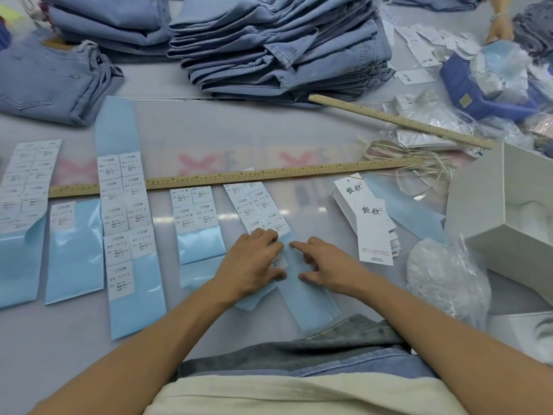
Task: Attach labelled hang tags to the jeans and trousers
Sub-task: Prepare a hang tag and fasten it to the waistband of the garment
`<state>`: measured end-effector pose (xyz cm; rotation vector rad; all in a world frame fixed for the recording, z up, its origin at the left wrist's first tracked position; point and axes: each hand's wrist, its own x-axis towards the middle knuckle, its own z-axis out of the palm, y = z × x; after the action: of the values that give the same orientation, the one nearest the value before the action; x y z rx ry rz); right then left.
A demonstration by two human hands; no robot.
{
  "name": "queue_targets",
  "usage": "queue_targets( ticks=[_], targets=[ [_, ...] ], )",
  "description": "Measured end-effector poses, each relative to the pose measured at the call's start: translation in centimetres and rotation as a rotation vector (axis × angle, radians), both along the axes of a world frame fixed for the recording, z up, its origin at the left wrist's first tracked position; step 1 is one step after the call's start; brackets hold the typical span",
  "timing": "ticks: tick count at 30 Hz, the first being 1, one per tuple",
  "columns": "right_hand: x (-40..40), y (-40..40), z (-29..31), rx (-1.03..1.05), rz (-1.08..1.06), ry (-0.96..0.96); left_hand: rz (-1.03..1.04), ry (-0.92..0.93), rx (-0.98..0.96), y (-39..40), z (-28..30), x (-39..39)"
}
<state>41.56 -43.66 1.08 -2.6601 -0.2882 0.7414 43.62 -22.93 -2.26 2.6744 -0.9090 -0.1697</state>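
Left hand (pixel 254 265): fingers curled on a white label at the near end of the XL label sheet (pixel 259 209), thumb pressed below it.
Right hand (pixel 324 265): just beside the left, fingers loosely spread, forefinger laid on the sheet's blue backing.
Right of the fingers: a fanned stack of white hang tags (pixel 369 218).
Left of the fingers: more label sheets (pixel 127 211).
Beyond the fingers: a wooden ruler (pixel 269 175).
Farthest: folded jeans (pixel 278 43) in stacks.
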Motion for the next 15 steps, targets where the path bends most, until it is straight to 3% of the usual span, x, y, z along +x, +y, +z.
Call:
queue_targets(
  ticks=[10,15],
  targets=[
    [-0.1,0.4,-0.1,-0.031,0.050,-0.101,-0.042,-0.172,-0.075,0.1,0.3,-1.1],
    [-0.1,0.2,-0.1,0.013,0.074,-0.239,-0.052,-0.192,-0.052,-0.3,0.1,-1.3]
  ],
)
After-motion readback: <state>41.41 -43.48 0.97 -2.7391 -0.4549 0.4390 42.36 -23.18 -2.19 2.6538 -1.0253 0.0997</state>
